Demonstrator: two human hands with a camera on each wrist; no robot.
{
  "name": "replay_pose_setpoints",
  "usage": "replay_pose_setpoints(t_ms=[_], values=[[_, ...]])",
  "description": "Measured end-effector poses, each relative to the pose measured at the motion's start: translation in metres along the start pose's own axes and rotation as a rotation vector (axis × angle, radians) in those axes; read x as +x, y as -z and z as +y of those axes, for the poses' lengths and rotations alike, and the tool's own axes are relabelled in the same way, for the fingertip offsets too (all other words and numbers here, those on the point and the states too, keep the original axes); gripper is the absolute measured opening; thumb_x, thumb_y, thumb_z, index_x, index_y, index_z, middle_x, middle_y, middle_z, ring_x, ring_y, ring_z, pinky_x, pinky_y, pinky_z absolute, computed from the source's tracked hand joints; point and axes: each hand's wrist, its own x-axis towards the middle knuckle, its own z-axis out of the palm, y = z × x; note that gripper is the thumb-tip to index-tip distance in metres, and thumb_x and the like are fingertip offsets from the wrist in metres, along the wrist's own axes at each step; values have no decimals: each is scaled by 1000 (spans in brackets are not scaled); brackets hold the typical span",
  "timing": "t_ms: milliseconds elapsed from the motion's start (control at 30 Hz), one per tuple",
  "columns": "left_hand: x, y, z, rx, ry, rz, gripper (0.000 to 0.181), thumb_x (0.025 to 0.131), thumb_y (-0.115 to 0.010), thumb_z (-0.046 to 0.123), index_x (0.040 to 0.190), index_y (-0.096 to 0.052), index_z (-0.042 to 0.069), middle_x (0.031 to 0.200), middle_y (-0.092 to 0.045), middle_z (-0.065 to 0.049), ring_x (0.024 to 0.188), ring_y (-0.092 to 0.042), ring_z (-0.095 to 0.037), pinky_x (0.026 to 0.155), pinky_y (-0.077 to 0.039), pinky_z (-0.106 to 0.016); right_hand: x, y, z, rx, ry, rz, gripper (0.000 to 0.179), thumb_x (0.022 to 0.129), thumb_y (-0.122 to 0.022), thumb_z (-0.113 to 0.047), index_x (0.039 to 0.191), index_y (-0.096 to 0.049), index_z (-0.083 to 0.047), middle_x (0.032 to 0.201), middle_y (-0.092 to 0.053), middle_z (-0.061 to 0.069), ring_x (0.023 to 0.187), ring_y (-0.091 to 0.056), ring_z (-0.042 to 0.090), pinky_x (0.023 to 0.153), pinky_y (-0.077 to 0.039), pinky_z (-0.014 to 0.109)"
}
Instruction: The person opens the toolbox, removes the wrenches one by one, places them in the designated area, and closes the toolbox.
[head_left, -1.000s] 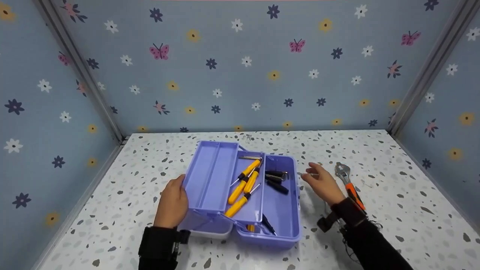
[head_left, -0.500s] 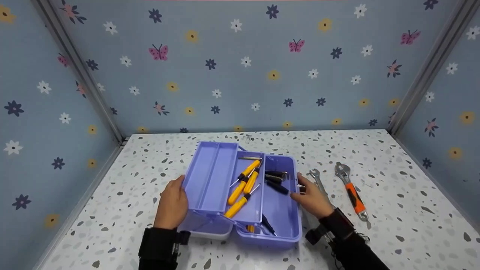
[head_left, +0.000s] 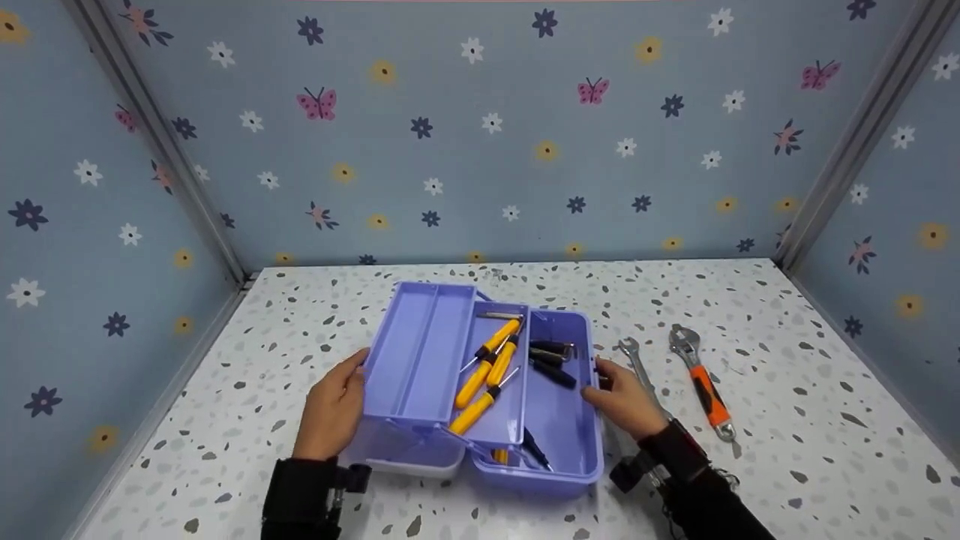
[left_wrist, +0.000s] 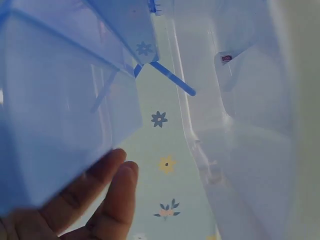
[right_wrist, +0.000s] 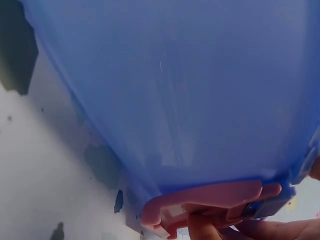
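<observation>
A purple toolbox (head_left: 561, 424) stands unfolded on the table, its stepped trays swung out leftward. My left hand (head_left: 330, 409) is at the left side of the upper tray (head_left: 420, 352); in the left wrist view its fairly straight fingers touch the tray wall (left_wrist: 65, 110). On the right side, my right hand (head_left: 628, 401) pinches the box wall, thumb over the rim and fingers outside. In the right wrist view those fingers lie at a pink latch (right_wrist: 210, 197). Yellow-handled screwdrivers (head_left: 474, 412) fill the middle tray, and black-handled tools (head_left: 553, 373) lie in the base.
Right of the box lie an open-end wrench (head_left: 635, 358), partly behind my right hand, and an adjustable wrench (head_left: 705, 390) with an orange and black handle. The pale lid (head_left: 405, 457) sits low under the upper tray. Patterned walls (head_left: 480, 150) enclose the speckled table (head_left: 247, 420).
My right hand has come left from near the wrenches onto the box's right wall, uncovering both wrenches more. My left hand has shifted slightly left along the upper tray's side.
</observation>
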Motion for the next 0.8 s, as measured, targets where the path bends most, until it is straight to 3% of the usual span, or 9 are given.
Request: replay_pose_setpoints(t_ms=[133,267,367,467,600,667,800], values=[[-2,10,-16,-53,74,-21,43,107,-36,24,145,-47,6,145,-50,-19,135,-46,-37,112,-36,-51,-1,0,1,17,25,-15,57,84,-63,-1,137,-46,12,121,-63,29,102,-64,24,77,-53,20],[-4,11,-30,25,132,-53,50,106,-37,26,147,-37,-3,145,-46,-26,129,-49,-43,106,-40,-54,-1,0,0,21,52,-23,55,83,-61,1,135,-47,13,117,-64,29,92,-61,15,73,-53,19],[-3,6,-39,73,145,-113,50,103,-40,17,144,-36,-11,138,-50,-31,123,-52,-47,103,-43,-55,-1,0,1,16,46,-21,55,83,-61,0,135,-48,13,116,-64,28,89,-61,13,72,-53,20],[-2,1,-46,70,135,-168,44,99,-45,11,137,-46,-12,127,-58,-31,115,-59,-44,99,-47,-54,-1,1,2,11,40,-24,55,83,-61,0,135,-48,12,116,-64,29,90,-62,14,73,-54,20],[-4,-6,-52,-4,92,-219,37,97,-52,12,127,-59,-10,119,-66,-27,108,-65,-38,96,-50,-53,-1,1,3,-2,46,-32,57,83,-61,-1,136,-46,13,119,-63,29,95,-63,19,75,-54,21],[-4,-10,-57,-35,54,-225,37,96,-54,14,124,-61,-9,120,-66,-27,110,-64,-40,99,-48,-55,0,1,3,-7,42,-28,57,83,-62,-1,137,-46,12,120,-63,29,96,-63,20,76,-54,21],[-3,-14,-64,-7,-43,-180,35,94,-54,14,118,-66,-8,116,-67,-28,111,-63,-43,99,-46,-57,0,2,2,-10,27,-18,57,83,-63,-3,137,-48,10,120,-64,27,98,-63,20,78,-55,22]])
